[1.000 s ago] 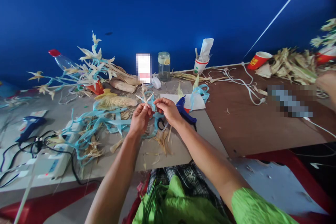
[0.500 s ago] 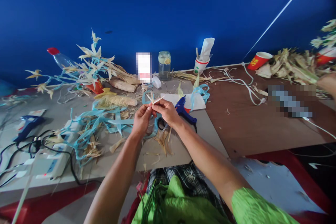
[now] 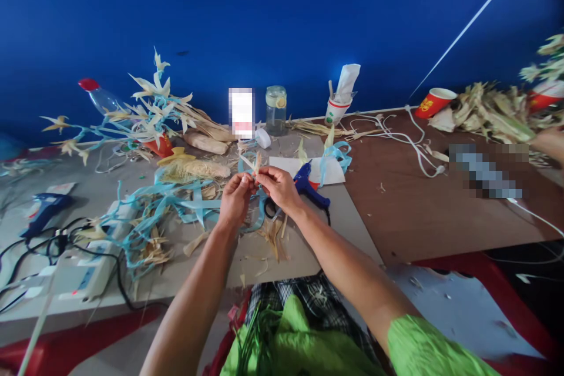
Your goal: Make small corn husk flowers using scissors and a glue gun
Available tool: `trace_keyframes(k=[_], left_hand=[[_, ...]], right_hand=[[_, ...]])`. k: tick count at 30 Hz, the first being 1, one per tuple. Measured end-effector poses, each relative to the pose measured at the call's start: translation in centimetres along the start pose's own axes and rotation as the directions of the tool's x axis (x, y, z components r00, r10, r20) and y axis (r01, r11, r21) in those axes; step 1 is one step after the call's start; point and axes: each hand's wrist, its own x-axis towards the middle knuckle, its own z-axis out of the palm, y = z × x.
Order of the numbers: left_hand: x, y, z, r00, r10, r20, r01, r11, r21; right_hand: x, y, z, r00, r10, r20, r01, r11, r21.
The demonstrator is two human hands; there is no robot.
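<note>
A small pale corn-husk flower (image 3: 258,163) stands up between my two hands, its narrow petals pointing upward. My left hand (image 3: 236,195) is closed, thumb and fingers pinched together at the flower's base. Just beside it, my right hand (image 3: 277,185) pinches the flower from the right. The fingers hide the lower end of the flower. Light-blue ribbon (image 3: 185,200) lies tangled left of my hands, and scissors (image 3: 270,207) show by their black handle under my right wrist. To the right rests a blue glue gun (image 3: 305,179) beside a white sheet (image 3: 332,171).
At the back left, husk flowers on blue stems (image 3: 152,91) rise from a red cup (image 3: 161,145). A second glue gun (image 3: 46,208) and a white power strip (image 3: 94,273) with black cords lie left. A glass jar (image 3: 276,111) stands behind. Another person's hand (image 3: 550,144) shows far right.
The flower has turned and its petals are drawn closer together; before, they spread apart. My left hand has shifted slightly left, and both hands keep close together.
</note>
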Motion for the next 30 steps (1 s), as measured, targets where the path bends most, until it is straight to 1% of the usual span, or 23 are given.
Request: trace_keyframes(k=[4, 9, 13, 17, 21, 23, 25, 30], left_hand=[[-0.04, -0.08, 0.16, 1.000, -0.011, -0.001, 0.011, 1.000, 0.013], [-0.26, -0.05, 0.26, 1.000, 0.025, -0.015, -0.025, 0.999, 0.034], [-0.28, -0.02, 0.18, 0.999, 0.005, -0.048, -0.001, 0.996, 0.085], [-0.22, -0.22, -0.07, 0.998, 0.007, -0.060, 0.001, 0.992, 0.129], [-0.24, -0.55, -0.32, 0.998, 0.046, -0.052, -0.033, 0.973, 0.227], [-0.30, -0.54, -0.23, 0.997, 0.063, -0.046, -0.049, 0.967, 0.249], [-0.38, -0.35, 0.05, 0.997, 0.067, -0.031, -0.058, 0.971, 0.230], [-0.39, 0.15, 0.66, 0.998, 0.063, 0.005, -0.063, 0.991, 0.121]], right_hand=[[0.15, 0.27, -0.08, 0.998, -0.028, -0.055, 0.027, 1.000, -0.005], [0.27, 0.42, -0.10, 0.994, -0.073, -0.078, 0.067, 0.995, -0.078], [0.22, 0.39, -0.10, 0.989, -0.096, -0.109, 0.085, 0.991, -0.101], [0.15, 0.25, -0.13, 0.990, -0.102, -0.100, 0.092, 0.991, -0.099], [0.08, 0.14, -0.08, 0.991, -0.099, -0.090, 0.090, 0.991, -0.100], [0.08, 0.16, -0.03, 0.991, -0.100, -0.088, 0.091, 0.991, -0.099], [0.08, 0.18, 0.03, 0.992, -0.094, -0.089, 0.085, 0.992, -0.091], [0.04, 0.03, 0.12, 0.994, -0.077, -0.083, 0.072, 0.995, -0.071]])
